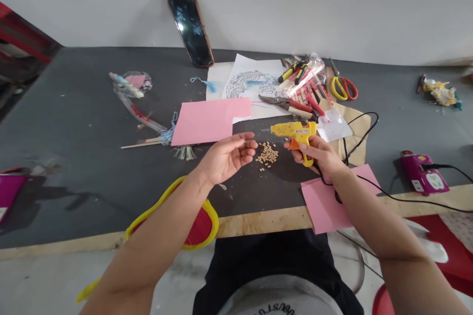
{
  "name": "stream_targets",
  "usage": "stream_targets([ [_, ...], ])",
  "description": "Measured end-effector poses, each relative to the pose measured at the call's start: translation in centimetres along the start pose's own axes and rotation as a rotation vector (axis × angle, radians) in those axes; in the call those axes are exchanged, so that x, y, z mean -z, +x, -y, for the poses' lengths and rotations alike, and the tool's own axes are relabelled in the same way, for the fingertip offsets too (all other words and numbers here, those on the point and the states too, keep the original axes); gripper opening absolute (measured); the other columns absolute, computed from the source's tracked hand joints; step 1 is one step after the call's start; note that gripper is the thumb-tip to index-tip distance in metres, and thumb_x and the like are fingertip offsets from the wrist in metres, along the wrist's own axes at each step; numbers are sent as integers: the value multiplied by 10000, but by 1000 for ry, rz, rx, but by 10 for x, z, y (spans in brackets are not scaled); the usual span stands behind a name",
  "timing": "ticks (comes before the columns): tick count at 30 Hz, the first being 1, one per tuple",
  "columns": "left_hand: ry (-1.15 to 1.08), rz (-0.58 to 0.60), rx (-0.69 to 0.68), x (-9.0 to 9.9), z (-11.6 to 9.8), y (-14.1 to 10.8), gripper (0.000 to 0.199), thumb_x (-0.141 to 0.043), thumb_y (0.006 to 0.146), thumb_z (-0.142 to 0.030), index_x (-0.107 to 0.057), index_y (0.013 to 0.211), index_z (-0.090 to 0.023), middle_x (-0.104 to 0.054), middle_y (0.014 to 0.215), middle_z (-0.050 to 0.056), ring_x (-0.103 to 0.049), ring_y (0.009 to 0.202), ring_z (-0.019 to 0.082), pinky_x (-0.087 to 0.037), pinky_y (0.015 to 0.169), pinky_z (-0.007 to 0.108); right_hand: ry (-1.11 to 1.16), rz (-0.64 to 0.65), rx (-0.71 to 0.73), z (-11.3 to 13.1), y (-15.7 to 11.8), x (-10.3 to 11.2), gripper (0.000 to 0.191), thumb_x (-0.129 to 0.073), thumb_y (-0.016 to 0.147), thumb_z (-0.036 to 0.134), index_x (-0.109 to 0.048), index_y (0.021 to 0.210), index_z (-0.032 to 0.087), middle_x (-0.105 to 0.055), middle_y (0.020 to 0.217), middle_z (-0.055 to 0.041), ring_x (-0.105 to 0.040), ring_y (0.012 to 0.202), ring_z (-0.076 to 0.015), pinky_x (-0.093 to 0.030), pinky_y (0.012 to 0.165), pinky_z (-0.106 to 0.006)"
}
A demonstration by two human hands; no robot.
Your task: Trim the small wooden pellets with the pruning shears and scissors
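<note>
Left hand [226, 158] beside beads [266, 153], right hand [318, 155] gripping glue gun [295, 134], pink card [210, 120] behind.

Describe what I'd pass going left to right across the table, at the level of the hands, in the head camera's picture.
Wooden stick → left hand → small beige pellets → yellow hot glue gun → magenta power socket

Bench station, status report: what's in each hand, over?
Right hand on yellow glue gun. Left hand open, palm up, nothing visible in it, beside small tan pellets. Black cord trails from gun, off rightward.
</note>
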State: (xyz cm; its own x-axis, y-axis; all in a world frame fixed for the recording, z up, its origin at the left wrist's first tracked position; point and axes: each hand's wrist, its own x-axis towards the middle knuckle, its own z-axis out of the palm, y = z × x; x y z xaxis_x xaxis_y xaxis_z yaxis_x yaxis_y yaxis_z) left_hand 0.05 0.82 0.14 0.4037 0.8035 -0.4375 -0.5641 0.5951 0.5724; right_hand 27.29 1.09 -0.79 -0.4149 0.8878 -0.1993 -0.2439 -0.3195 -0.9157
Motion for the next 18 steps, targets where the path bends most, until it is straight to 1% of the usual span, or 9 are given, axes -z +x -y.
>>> stream_targets([
  [1, 21, -21, -5, -2, 0, 0, 210, -487, 989, -55, -689, 1040, -84, -769, 891, 106, -755, 747, 140, -631, 661, 213, -5, -4, -1, 1, 0, 0, 330, -799, 801, 414, -675, 1000, 181, -708, 1004, -80, -513, 625, -97, -402, 549, -264],
  [2, 46, -32, -8, -3, 1, -1, 248, -454, 983, -17, -686, 1043, -79, -781, 948, 126, -771, 814, 157, -645, 722, 237, -11, -6, 0, 1, -1, -1, 335, -798, 802, 420, -674, 1000, 180, -706, 985, -76, -509, 622, -99, -399, 546, -265],
  [3, 72, -33, -12, -4, 2, -1, 267, -435, 985, -4, -685, 1042, -76, -786, 976, 137, -777, 837, 163, -649, 744, 244, -19, -4, 1, 1, -1, -1, 336, -795, 805, 427, -674, 998, 179, -703, 957, -71, -503, 620, -101, -397, 545, -267],
  [5, 118, -11, -26, -5, 2, -2, 253, -441, 996, -22, -684, 1038, -80, -792, 991, 140, -778, 810, 156, -649, 720, 231, -37, 8, -1, 1, -2, -2, 336, -781, 820, 443, -680, 1000, 178, -687, 887, -56, -492, 619, -107, -393, 548, -270],
  [9, 191, 42, -73, -2, 3, -2, 139, -542, 980, -67, -673, 995, -108, -801, 963, 108, -771, 753, 138, -640, 669, 202, -76, 39, -4, 0, -6, -3, 336, -745, 855, 485, -695, 983, 178, -627, 755, -22, -483, 621, -120, -380, 556, -274],
  [13, 218, 59, -120, -1, 4, -3, 48, -630, 952, -123, -634, 997, -140, -808, 955, 85, -779, 762, 148, -641, 655, 207, -78, 55, 8, 0, -10, -4, 357, -699, 889, 517, -686, 1031, 190, -594, 729, -9, -479, 622, -132, -369, 541, -276],
  [16, 235, 42, -151, -1, 4, -4, 130, -731, 897, -170, -614, 951, -156, -810, 1000, 82, -786, 811, 162, -635, 638, 200, -109, 77, 24, 2, -12, -7, 381, -673, 896, 559, -675, 996, 191, -581, 737, -11, -469, 616, -129, -364, 537, -276],
  [18, 258, 30, -168, -1, 4, -4, 196, -800, 844, -206, -625, 916, -152, -811, 985, 76, -782, 793, 157, -625, 612, 186, -141, 99, 23, 4, -14, -9, 390, -646, 910, 576, -669, 970, 191, -565, 719, -8, -460, 611, -127, -350, 531, -273],
])
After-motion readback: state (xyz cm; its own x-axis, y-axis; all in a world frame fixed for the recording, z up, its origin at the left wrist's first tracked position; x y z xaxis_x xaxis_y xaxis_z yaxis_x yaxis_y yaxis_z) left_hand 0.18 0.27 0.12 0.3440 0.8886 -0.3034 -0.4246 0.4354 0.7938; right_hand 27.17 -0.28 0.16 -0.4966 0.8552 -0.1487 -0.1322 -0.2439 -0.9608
